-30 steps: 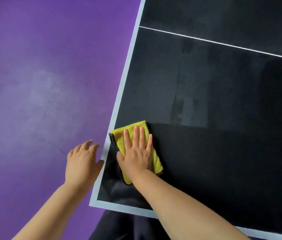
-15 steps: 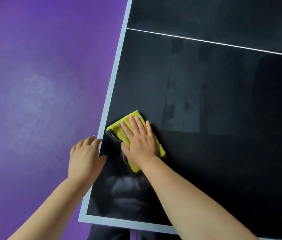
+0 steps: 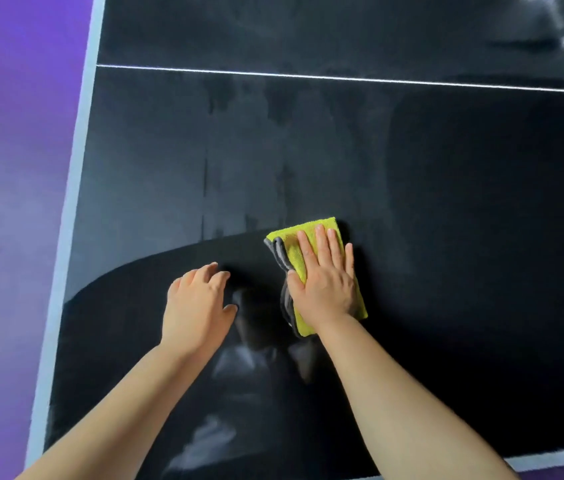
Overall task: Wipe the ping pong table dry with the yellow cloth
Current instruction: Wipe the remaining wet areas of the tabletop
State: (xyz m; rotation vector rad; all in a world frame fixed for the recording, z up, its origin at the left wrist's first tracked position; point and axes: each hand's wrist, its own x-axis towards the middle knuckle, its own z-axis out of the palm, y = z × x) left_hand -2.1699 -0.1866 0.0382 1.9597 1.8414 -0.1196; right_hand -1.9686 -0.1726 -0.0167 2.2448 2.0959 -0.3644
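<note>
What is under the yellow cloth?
The yellow cloth lies flat on the black ping pong table, with the right hand pressing on top. Grey folded layers peek out at its left edge. The table patch beneath is covered, so wet or dry cannot be seen.

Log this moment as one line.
step: wipe | right hand: flat on yellow cloth | left hand: open over table | streaks: beyond cloth

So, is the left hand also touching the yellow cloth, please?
No, the left hand is clear of the yellow cloth pressed by the right hand.
</note>
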